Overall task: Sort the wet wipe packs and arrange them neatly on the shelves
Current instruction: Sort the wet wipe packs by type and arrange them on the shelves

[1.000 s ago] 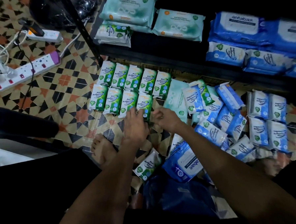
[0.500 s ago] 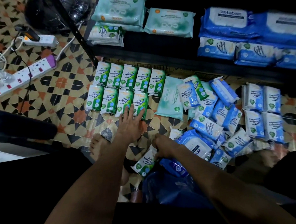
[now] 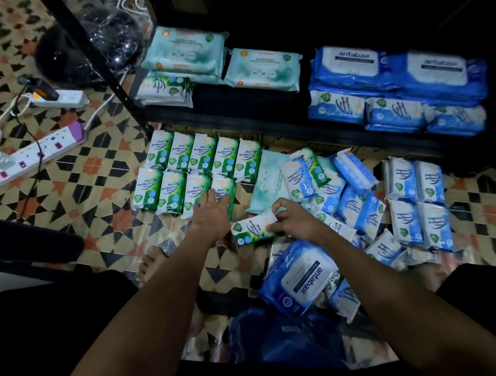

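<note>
Green pine wipe packs [image 3: 184, 173] lie in two neat rows on the patterned floor below the black shelf [image 3: 273, 126]. My left hand [image 3: 212, 214] rests flat with straight fingers on the last pack of the front row. My right hand [image 3: 295, 220] grips another green pine pack [image 3: 252, 228] just right of that row. A loose heap of blue fragrance-free packs [image 3: 352, 199] lies to the right, with a tidy blue group [image 3: 418, 202] beyond it. On the shelf sit teal packs [image 3: 261, 69], a green pack [image 3: 165, 91] and blue packs [image 3: 396, 80].
A large blue antabax pack [image 3: 302, 277] lies near my right forearm above a blue plastic bag [image 3: 285, 336]. A teal pack [image 3: 270, 183] sits between the green rows and the blue heap. Power strips [image 3: 39, 151] with cables lie on the floor at left. My bare foot [image 3: 151, 263] is below the rows.
My right hand took a green pine pack from the floor near my foot and carried it up to the end of the front green row. My left hand stayed on the row.
</note>
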